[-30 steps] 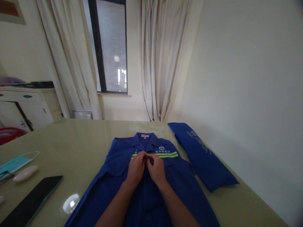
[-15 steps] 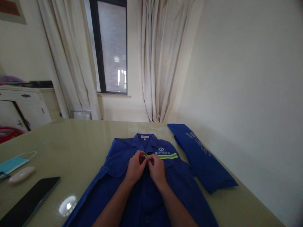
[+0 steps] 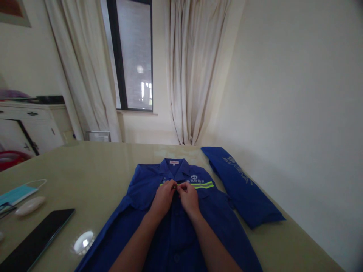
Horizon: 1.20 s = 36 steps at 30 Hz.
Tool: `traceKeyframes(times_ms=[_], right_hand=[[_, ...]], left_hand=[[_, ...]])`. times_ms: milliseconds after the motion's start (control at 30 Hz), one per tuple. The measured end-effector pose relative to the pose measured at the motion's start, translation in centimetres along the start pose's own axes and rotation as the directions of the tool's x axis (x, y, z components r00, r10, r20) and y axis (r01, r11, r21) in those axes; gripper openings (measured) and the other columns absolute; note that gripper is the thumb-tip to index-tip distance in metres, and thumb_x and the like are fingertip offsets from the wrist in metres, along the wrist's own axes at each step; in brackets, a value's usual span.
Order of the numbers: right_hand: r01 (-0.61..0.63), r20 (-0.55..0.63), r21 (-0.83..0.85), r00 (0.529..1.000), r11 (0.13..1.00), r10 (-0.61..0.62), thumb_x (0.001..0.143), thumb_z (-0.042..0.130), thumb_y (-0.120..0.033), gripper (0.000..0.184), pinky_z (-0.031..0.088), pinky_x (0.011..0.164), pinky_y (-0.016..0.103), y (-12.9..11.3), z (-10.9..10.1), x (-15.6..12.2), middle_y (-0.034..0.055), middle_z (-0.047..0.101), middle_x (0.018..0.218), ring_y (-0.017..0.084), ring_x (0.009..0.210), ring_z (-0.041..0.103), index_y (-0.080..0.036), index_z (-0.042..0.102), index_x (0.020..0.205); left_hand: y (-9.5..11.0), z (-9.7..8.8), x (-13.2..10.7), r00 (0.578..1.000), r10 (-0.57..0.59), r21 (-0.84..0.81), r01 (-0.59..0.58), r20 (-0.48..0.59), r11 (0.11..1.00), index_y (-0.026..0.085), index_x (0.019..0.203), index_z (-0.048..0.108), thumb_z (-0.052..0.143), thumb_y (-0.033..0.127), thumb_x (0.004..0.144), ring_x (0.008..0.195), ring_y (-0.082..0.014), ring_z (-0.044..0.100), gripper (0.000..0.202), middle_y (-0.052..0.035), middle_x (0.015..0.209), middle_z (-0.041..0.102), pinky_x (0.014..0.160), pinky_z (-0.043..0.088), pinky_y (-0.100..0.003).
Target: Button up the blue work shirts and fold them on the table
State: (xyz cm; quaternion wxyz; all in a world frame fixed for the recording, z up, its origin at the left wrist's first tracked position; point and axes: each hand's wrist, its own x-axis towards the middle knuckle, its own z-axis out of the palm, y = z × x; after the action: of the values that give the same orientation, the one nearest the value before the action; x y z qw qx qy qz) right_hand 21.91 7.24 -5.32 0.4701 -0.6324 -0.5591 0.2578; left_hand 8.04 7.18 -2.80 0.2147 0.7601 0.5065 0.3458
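A blue work jacket (image 3: 181, 230) lies front up on the table, its collar pointing away from me. A yellow-green reflective stripe (image 3: 204, 185) crosses the chest under white lettering. At the front opening, level with that stripe, my left hand (image 3: 164, 194) pinches the jacket's edge. Close beside it my right hand (image 3: 188, 196) also pinches the cloth, the fingertips of both hands almost meeting. Whatever small part of the placket sits between the fingertips is mostly hidden. Lower on the front a dark button (image 3: 176, 258) shows.
Right of the jacket lies a folded blue bag (image 3: 244, 189) with pale print. On the left are a black phone or tablet (image 3: 36, 241), a pale oval object (image 3: 30, 206) and a light-blue face mask (image 3: 17, 194). The table (image 3: 102, 170) meets a wall on the right.
The fingers have shifted slightly at the placket, with the left fingers curled more over it. Both hands stay at the stripe, and the view has moved a little.
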Motion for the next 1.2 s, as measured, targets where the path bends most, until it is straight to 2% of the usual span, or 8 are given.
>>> traceKeyframes(times_ms=[300,500,633,767,867,967,1067,1200], right_hand=[[0.003,0.056,0.005,0.998,1.0,-0.003,0.089,0.052,-0.032,0.025,0.046,0.053,0.024,0.3,-0.2,0.4,0.0008,0.072,0.064,0.017,0.052,0.065,-0.019,0.072,0.078],[0.144,0.028,-0.067,0.989,0.987,-0.142,0.089,0.051,-0.023,0.025,0.051,0.08,0.029,-0.5,-0.6,-0.7,0.0054,0.077,0.091,0.021,0.086,0.071,-0.021,0.076,0.092],[0.23,0.026,-0.133,0.973,0.964,-0.229,0.084,0.053,-0.016,0.029,0.05,0.09,0.03,-0.7,-0.4,-0.8,0.0078,0.074,0.101,0.022,0.095,0.068,-0.02,0.075,0.102],[0.312,0.064,-0.231,0.95,0.922,-0.306,0.083,0.055,-0.014,0.031,0.047,0.1,0.034,-0.8,-0.2,-0.9,0.0084,0.073,0.107,0.024,0.105,0.065,-0.02,0.075,0.106],[0.309,0.073,-0.25,0.951,0.918,-0.3,0.084,0.055,-0.014,0.031,0.046,0.101,0.035,-0.8,-0.3,-1.0,0.0083,0.073,0.109,0.024,0.107,0.064,-0.02,0.075,0.107],[0.293,0.068,-0.258,0.956,0.921,-0.285,0.085,0.055,-0.015,0.031,0.046,0.1,0.034,-0.9,-0.3,-1.1,0.0076,0.073,0.11,0.024,0.107,0.064,-0.021,0.075,0.107],[0.277,0.07,-0.27,0.961,0.922,-0.268,0.085,0.056,-0.016,0.029,0.045,0.1,0.034,-1.1,-0.3,-1.2,0.0076,0.073,0.109,0.025,0.107,0.063,-0.021,0.075,0.106],[0.271,0.056,-0.277,0.962,0.922,-0.266,0.085,0.055,-0.016,0.028,0.046,0.098,0.033,-1.3,-0.1,-1.2,0.0082,0.073,0.108,0.025,0.106,0.064,-0.02,0.075,0.104]], left_hand=[[0.6,0.0,-0.6,0.998,0.045,0.337,-0.053,0.032,0.94,0.029,0.113,0.067,0.048,0.014,0.098,0.106,-0.0188,0.063,0.029,-0.0038,0.111,0.067,0.091,0.046,-0.027],[-0.3,-0.1,-0.1,1.0,-0.022,0.355,0.025,-0.012,0.934,0.024,0.108,0.066,0.034,0.021,0.103,0.1,-0.0195,0.064,0.032,-0.0052,0.104,0.069,0.088,0.047,-0.028],[-2.1,-1.4,-0.5,0.984,-0.107,0.489,0.164,-0.142,0.857,0.016,0.133,0.058,0.043,0.02,0.098,0.116,-0.0269,0.058,0.038,-0.0149,0.128,0.063,0.098,0.045,-0.037],[-3.7,-2.5,-1.0,0.903,-0.26,0.585,0.421,-0.343,0.693,0.015,0.128,0.064,0.05,0.046,0.096,0.128,-0.0375,0.051,0.046,-0.0211,0.14,0.057,0.107,0.038,-0.056],[-5.0,-3.5,-0.9,0.865,-0.282,0.623,0.495,-0.414,0.605,0.015,0.135,0.06,0.049,0.045,0.096,0.142,-0.0448,0.038,0.05,-0.0248,0.152,0.045,0.111,0.03,-0.068],[-7.6,-6.7,-0.6,0.916,-0.2,0.711,0.396,-0.346,0.581,0.006,0.141,0.054,0.045,0.022,0.096,0.144,-0.0402,0.039,0.048,-0.027,0.152,0.045,0.112,0.038,-0.053],[-10.5,-12.2,-0.7,0.936,-0.195,0.731,0.351,-0.294,0.586,0.011,0.135,0.058,0.034,-0.001,0.086,0.129,-0.0279,0.057,0.056,-0.0147,0.141,0.059,0.105,0.046,-0.037],[-11.5,-18.8,-1.2,0.873,-0.226,0.727,0.486,-0.433,0.485,0.018,0.126,0.061,0.03,0.006,0.093,0.13,-0.0316,0.053,0.047,-0.0058,0.136,0.062,0.097,0.05,-0.045]])
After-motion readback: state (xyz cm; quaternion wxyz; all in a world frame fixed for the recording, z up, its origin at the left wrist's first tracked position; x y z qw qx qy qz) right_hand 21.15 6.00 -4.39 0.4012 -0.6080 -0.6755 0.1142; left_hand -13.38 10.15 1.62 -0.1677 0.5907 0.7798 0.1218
